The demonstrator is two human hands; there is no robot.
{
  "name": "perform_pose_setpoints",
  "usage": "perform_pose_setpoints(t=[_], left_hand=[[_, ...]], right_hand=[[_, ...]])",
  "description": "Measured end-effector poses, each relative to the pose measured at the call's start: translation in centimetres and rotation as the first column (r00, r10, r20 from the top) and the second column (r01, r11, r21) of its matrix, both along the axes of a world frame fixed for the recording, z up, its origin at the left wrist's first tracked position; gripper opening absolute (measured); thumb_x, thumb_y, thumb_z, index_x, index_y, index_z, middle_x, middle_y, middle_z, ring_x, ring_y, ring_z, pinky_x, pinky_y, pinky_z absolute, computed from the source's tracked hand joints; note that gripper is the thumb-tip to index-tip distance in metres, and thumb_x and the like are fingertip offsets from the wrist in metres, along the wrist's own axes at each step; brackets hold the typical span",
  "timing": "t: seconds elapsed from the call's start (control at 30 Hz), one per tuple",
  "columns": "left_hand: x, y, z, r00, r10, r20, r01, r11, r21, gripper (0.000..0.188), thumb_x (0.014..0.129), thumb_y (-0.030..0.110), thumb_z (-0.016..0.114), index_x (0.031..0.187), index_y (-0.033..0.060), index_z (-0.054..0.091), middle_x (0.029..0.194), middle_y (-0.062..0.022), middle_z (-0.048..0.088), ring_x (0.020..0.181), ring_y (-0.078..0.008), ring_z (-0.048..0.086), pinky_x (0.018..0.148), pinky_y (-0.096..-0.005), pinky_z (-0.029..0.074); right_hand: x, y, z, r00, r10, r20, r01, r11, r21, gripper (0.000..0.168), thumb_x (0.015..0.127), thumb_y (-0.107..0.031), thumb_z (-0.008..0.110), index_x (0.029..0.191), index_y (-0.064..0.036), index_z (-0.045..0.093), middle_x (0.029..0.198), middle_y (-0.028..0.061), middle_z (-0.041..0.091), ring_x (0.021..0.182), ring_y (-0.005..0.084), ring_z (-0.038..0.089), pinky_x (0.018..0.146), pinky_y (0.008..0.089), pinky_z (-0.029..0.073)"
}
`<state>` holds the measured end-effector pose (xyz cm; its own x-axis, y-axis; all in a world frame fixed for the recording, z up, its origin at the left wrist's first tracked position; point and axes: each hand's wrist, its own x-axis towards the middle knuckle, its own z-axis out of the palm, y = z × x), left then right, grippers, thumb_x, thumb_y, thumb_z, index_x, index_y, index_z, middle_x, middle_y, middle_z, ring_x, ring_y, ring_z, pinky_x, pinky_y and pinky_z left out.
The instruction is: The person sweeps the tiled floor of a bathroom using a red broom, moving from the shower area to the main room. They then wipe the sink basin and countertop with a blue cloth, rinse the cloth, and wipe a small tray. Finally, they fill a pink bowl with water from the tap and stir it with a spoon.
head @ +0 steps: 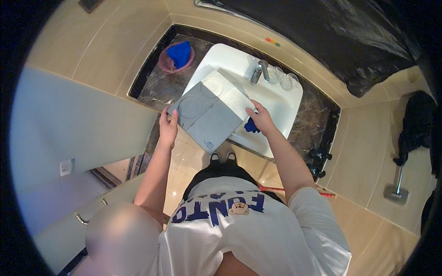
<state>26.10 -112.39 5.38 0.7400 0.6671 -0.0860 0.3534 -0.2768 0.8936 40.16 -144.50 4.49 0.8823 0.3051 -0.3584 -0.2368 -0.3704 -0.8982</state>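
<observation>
Above the white sink basin [279, 134] I hold a flat rectangular box or panel [221, 120], tilted across the sink's front left part. Its top is mostly grey, with a pale band along the far right side and faint ring shapes near its far left end. My left hand [168, 129] grips the left corner, thumb on top. At the right corner, my right hand [261, 118] pinches the pale part. A dark blue cloth [251, 125] shows beside my right hand; whether the hand holds it or it lies in the basin, I cannot tell.
A metal faucet [259, 71] rises at the sink's back, beside several clear glasses [286, 81]. On the dark stone counter [155, 82], a pink basin [164, 60] holds a blue cloth [179, 54]. Dark objects [317, 160] stand at right. A pale panel [83, 114] borders the left.
</observation>
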Motion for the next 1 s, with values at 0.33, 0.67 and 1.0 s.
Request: perform_pose_setpoints(t=[0.33, 0.67, 1.0], left_hand=[[-4.1, -4.2, 0.6, 0.942, 0.324, -0.093, -0.337, 0.913, -0.229, 0.04, 0.094, 0.03, 0.058, 0.118, -0.0001, 0.044, 0.082, -0.0074, 0.056, 0.068, -0.0138, 0.051, 0.06, -0.0289, 0.044], [-5.2, -6.5, 2.1, 0.988, 0.014, -0.153, 0.095, 0.728, 0.679, 0.046, 0.082, 0.008, 0.063, 0.125, -0.0019, 0.048, 0.131, -0.0179, 0.049, 0.125, -0.0371, 0.042, 0.101, -0.0425, 0.036], [-5.8, -6.6, 2.9, 0.949, -0.14, -0.283, 0.288, 0.752, 0.594, 0.082, 0.077, 0.037, 0.068, 0.137, -0.0074, 0.033, 0.145, -0.0236, 0.032, 0.135, -0.0459, 0.025, 0.109, -0.0487, 0.026]], right_hand=[[7.1, 7.4, -0.4, 0.954, 0.173, 0.244, -0.174, 0.985, -0.018, 0.04, 0.087, -0.028, 0.063, 0.124, -0.013, 0.058, 0.108, 0.0152, 0.065, 0.095, 0.0243, 0.062, 0.083, 0.0329, 0.047], [7.2, 13.7, 2.2, 0.75, 0.252, 0.612, -0.176, 0.967, -0.183, 0.05, 0.082, -0.013, 0.064, 0.128, -0.006, 0.047, 0.128, 0.0217, 0.048, 0.118, 0.0359, 0.047, 0.099, 0.0392, 0.04], [-3.8, 12.8, 8.1, 0.494, 0.662, 0.563, -0.476, 0.748, -0.462, 0.056, 0.077, -0.006, 0.062, 0.13, 0.0, 0.044, 0.134, 0.0227, 0.042, 0.122, 0.0416, 0.044, 0.104, 0.0465, 0.035]])
